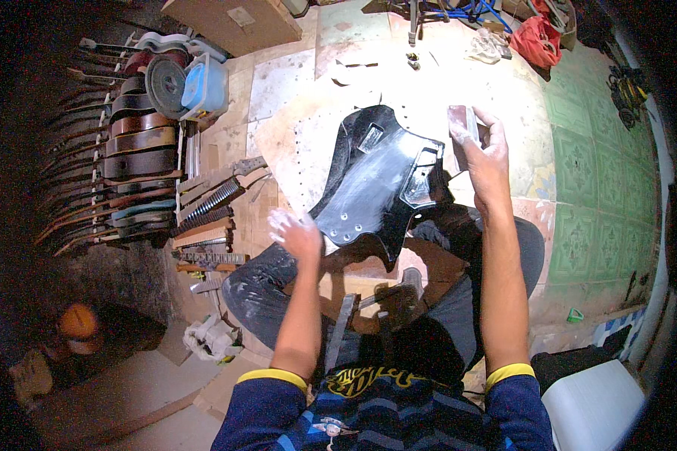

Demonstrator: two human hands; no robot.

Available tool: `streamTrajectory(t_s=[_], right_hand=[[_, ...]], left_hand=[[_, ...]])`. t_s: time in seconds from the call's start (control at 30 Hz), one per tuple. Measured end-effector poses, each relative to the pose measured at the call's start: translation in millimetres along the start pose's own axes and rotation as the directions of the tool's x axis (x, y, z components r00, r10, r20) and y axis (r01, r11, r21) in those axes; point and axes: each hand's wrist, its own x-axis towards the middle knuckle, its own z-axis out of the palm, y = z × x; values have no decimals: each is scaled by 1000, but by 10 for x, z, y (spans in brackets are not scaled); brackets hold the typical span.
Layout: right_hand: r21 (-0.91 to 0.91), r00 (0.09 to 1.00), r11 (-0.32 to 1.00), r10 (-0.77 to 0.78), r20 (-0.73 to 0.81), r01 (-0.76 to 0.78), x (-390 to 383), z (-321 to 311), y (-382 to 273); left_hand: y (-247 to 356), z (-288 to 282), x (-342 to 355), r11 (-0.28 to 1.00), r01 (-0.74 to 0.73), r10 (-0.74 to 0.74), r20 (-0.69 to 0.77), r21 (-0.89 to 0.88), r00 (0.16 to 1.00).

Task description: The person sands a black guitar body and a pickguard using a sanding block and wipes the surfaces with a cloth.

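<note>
A black electric guitar body [368, 180] rests over my lap, its face smeared with white dust. Cut-outs and several small holes show in that face. My left hand [297, 234], its fingers dusted white and spread apart, is beside the lower left edge of the body; I cannot tell whether it touches. To the right of the body, my right hand [489, 150] is raised. Its thumb and fingers close round a sanding block [461, 126] with a reddish-brown face, held apart from the guitar body.
Several guitars [139, 143] stand in a row on the left. Guitar necks and handsaws [210, 203] lie beside my left knee. A blue plastic tub [205, 84] stands behind them. Far right are a red bag [535, 41] and green floor tiles [579, 233]; a white box [594, 406] is nearer.
</note>
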Motion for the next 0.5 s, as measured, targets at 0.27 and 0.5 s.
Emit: streamTrajectory(t_s=[0.27,0.5], right_hand=[[16,999,999,33,20,-33,-36,66,-84],[20,1000,1000,7,26,-8,-11,66,-60]], left_hand=[[1175,-461,-960,709,-643,693,119,-290,711],[-128,-290,-188,991,-91,108,190,-95,976]])
